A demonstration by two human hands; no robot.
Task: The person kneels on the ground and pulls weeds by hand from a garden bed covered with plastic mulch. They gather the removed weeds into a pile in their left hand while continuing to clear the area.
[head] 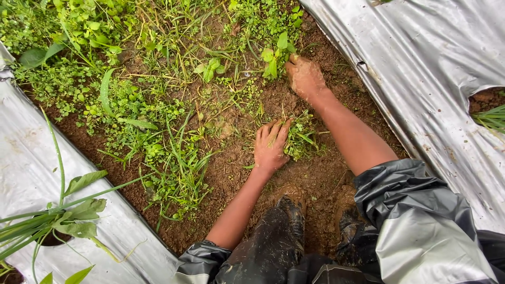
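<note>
My left hand [270, 144] rests palm down on the brown soil, its fingers spread against a loose clump of pulled weeds [301, 138]. Further up the furrow my muddy right hand [304, 75] is closed around the base of a small broad-leaved weed [276, 52] still standing in the ground. Both forearms are bare and soiled, with grey rain-jacket sleeves pushed up. Dense green weeds and grass [158, 126] cover the soil to the left of both hands.
Silver plastic mulch sheets [421, 68] flank the furrow on the right and on the left [31, 158]. Long-leaved plants grow from holes in the sheets at the left [58, 218] and the right edge [492, 117]. My muddy boots [292, 208] stand in the wet soil below.
</note>
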